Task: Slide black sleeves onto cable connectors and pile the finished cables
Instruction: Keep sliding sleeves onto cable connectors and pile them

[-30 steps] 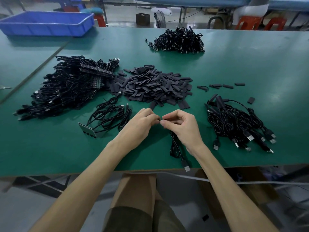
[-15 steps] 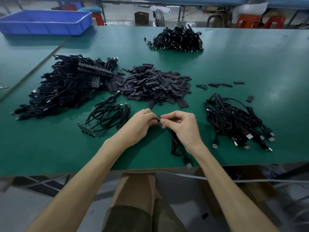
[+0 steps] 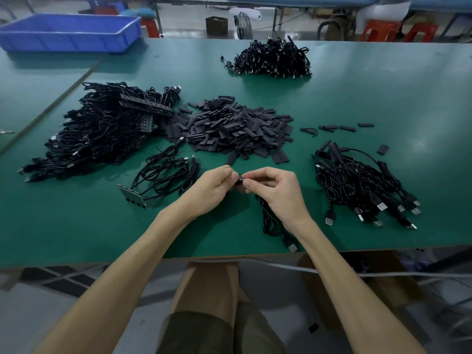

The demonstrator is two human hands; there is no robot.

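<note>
Left hand (image 3: 212,186) and right hand (image 3: 278,190) meet fingertip to fingertip over the near middle of the green counter (image 3: 76,226), both pinching one small black piece (image 3: 240,180) between thumb and forefinger (sleeve or connector end, too small to tell). Other fingers of both hands are curled in. Black cable (image 3: 268,221) trails from under the right hand toward the counter's near edge, its USB plug (image 3: 292,247) lying right at the edge.

Sleeve pile (image 3: 235,129) sits just beyond the hands, mid-counter. A few loose sleeves (image 3: 337,128) lie to its right. Cable pile (image 3: 357,182) with silver USB plugs fanned out sits right of the right hand, near but not touching. Large tangled cable heap (image 3: 102,134) is at the left, touching the sleeve pile's left side. Small cable bunch (image 3: 166,172) ending in a grey connector block (image 3: 132,195) lies just left of the left hand. Another cable heap (image 3: 273,60) is far back (well apart from everything else). Blue bin (image 3: 69,33) stands at the far left corner.
</note>
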